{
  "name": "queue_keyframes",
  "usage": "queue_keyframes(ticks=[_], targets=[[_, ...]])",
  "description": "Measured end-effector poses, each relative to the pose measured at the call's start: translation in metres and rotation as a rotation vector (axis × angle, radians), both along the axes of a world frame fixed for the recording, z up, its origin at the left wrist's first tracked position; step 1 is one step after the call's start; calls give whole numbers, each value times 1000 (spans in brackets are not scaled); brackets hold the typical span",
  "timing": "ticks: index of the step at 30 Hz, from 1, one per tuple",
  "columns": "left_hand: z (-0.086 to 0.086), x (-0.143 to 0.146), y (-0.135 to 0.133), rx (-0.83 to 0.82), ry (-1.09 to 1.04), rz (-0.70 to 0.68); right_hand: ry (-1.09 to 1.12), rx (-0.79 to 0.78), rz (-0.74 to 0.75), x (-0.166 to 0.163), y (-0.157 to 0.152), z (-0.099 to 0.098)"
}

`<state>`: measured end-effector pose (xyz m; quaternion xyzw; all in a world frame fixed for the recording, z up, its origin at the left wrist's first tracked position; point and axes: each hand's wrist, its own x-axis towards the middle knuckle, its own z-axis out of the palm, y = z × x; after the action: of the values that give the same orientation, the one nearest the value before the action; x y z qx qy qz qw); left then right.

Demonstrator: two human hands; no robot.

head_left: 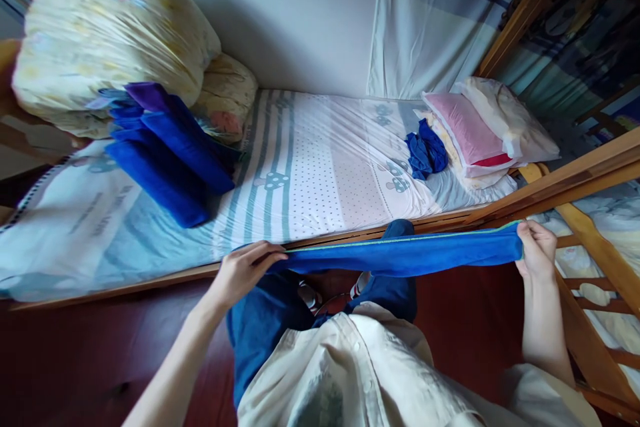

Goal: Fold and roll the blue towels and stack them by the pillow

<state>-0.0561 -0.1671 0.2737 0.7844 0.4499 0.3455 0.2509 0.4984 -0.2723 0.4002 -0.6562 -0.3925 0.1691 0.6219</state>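
I have the long blue cloth (400, 255) drawn out lengthwise between both hands, over the wearer's knees and just off the near edge of the bed (320, 173). A thin pale green edging (the brightest line I can pick out) runs along its far side. My left hand (250, 271) is closed, its fingers pinched together on the left end; my right hand (536, 250) is curled tight around the right end, knuckles bent.

Beyond the cloth, on the bed, I see a crumpled dark blue cloth (426, 150) to the right, near a pink pillow (465, 123) with a pale cushion (515, 117) leaning on its far right side. On the left lies a pile of folded blue cloths (165, 153), with a purple piece (149, 97) at its far end. Behind that pile sits a large pale yellow bundle (110, 33), a smaller patterned bundle (227, 97) tucked at its right.

Farther out, a whitish curtain (420, 20) hangs on the far wall (300, 13), and a wooden rail (565, 177) slants across the right. Nearest me are the wearer's beige shirt (350, 373) and the dark red floor (460, 327).
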Motion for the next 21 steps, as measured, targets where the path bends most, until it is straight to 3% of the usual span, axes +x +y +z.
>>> queue_keyframes(ticks=[5,8,13,17,21], targets=[[28,-16,1,168,104,-30,-120,-18,-14,-6,9,-4],[27,-10,-3,221,149,47,-118,31,34,-14,16,-10],[23,-9,-3,219,162,194,96,54,78,-14,22,-13],[32,-21,0,175,137,75,109,41,62,-2,21,-10],[45,-44,2,127,160,-96,18,-12,144,13,15,-10]])
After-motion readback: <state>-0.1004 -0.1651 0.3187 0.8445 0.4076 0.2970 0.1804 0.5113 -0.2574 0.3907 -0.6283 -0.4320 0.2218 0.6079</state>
